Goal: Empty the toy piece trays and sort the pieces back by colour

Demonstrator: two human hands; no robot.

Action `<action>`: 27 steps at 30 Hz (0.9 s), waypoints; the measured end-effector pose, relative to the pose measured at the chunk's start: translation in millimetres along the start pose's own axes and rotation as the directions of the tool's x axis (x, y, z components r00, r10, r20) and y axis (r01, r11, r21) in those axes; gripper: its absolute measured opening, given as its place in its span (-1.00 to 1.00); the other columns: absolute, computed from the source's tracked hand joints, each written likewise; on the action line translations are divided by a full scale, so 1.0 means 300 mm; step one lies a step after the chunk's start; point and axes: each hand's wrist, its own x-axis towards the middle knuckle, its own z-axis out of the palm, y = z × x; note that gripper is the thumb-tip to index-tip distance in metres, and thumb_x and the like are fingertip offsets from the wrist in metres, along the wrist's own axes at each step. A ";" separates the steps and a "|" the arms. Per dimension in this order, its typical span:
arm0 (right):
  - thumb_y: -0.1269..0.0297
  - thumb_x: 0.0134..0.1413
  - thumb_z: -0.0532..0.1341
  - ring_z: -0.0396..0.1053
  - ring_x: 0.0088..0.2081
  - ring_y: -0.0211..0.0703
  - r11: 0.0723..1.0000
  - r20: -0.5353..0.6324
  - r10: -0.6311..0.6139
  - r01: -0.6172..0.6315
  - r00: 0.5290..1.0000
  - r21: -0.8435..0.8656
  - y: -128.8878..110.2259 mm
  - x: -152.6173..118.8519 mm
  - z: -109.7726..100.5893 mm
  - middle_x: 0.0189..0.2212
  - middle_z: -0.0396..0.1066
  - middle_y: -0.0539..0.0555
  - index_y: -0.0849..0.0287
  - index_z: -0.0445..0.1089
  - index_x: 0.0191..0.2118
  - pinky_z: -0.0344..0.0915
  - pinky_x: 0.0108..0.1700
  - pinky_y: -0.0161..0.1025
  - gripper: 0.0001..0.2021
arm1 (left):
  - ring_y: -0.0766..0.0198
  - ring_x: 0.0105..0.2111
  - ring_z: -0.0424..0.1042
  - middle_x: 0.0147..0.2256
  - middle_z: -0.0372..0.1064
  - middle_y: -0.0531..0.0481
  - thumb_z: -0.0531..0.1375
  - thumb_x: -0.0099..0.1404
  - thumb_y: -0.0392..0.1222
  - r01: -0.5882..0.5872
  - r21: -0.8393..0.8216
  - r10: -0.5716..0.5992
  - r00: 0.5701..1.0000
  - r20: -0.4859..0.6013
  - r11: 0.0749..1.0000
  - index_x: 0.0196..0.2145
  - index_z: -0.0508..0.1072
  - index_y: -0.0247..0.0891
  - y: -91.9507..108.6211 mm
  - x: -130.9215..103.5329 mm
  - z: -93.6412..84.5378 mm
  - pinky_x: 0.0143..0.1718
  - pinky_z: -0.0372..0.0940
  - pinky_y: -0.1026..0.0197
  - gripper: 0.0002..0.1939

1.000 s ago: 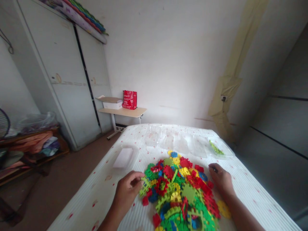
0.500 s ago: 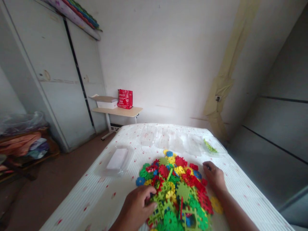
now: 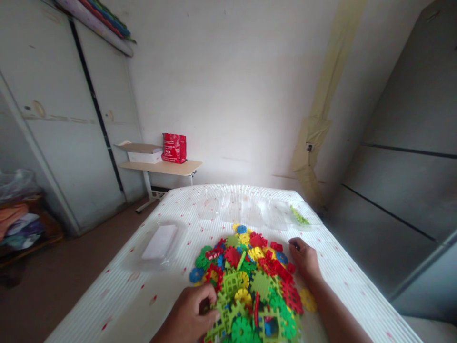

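Observation:
A heap of plastic pieces, with red, yellow, blue and green ones, lies on the table, among them a light green square piece (image 3: 262, 285) and a green round piece (image 3: 242, 329). At the heap's left edge is my left hand (image 3: 194, 309), its thumb and fingers curved apart beside light green pieces; nothing shows between them. My right hand (image 3: 304, 257) rests on the cloth just right of the heap, near a blue round piece (image 3: 282, 257), with its fingers curled together. Whether it holds something small is hidden.
Clear plastic trays (image 3: 246, 209) line the table's far side; the right one holds light green pieces (image 3: 299, 216). A clear case with a white block (image 3: 159, 242) lies left. Behind stands a small table (image 3: 160, 166) with a red bag (image 3: 174, 148) and a box (image 3: 144, 155).
The whole view has shifted, so the table and heap appear further left. Both hands keep nearly the same places beside the heap.

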 end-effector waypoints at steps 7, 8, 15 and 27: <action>0.16 -0.07 0.01 0.43 -0.40 -0.11 1.000 0.002 0.000 0.000 1.000 -0.005 -0.009 -0.003 -0.004 -0.44 0.50 0.08 0.14 0.42 -0.39 0.28 -0.31 -0.27 -0.72 | 0.39 -0.56 0.13 -0.62 0.10 0.17 0.14 -0.03 -0.26 -0.085 -0.099 0.078 0.994 -0.079 0.991 -0.59 0.29 -0.26 -0.014 0.001 -0.010 -0.51 0.02 0.37 -0.94; 0.16 -0.07 0.01 0.43 -0.40 -0.11 1.000 0.005 0.002 -0.002 1.000 -0.005 -0.009 -0.004 -0.003 -0.45 0.50 0.08 0.14 0.42 -0.39 0.28 -0.31 -0.27 -0.72 | 0.39 -0.55 0.13 -0.61 0.10 0.16 0.16 0.00 -0.20 -0.100 -0.149 0.084 0.990 -0.110 0.984 -0.57 0.30 -0.25 -0.019 -0.001 -0.020 -0.51 0.04 0.37 -0.90; 0.15 -0.04 0.02 0.42 -0.40 -0.11 0.998 -0.028 -0.043 0.044 0.999 0.042 -0.016 0.001 -0.011 -0.45 0.49 0.12 0.17 0.42 -0.40 0.28 -0.30 -0.27 -0.72 | 0.30 -0.40 0.35 -0.41 0.38 0.05 0.18 0.11 0.03 -0.082 -0.425 -0.049 0.956 -0.288 0.902 -0.25 0.39 -0.24 -0.042 0.003 -0.045 -0.38 0.25 0.34 -0.67; 0.08 -0.11 0.29 0.10 -0.58 -0.40 0.696 0.583 -0.326 -0.229 0.745 0.681 -0.532 -0.265 0.000 -0.54 0.25 -0.09 0.16 0.40 -0.28 0.11 -0.57 -0.45 -0.70 | 0.20 -0.30 0.48 -0.31 0.48 -0.06 0.26 0.01 0.07 -0.135 -0.512 -0.141 0.874 -0.465 0.848 -0.21 0.35 -0.22 0.046 -0.023 0.046 -0.32 0.38 0.31 -0.56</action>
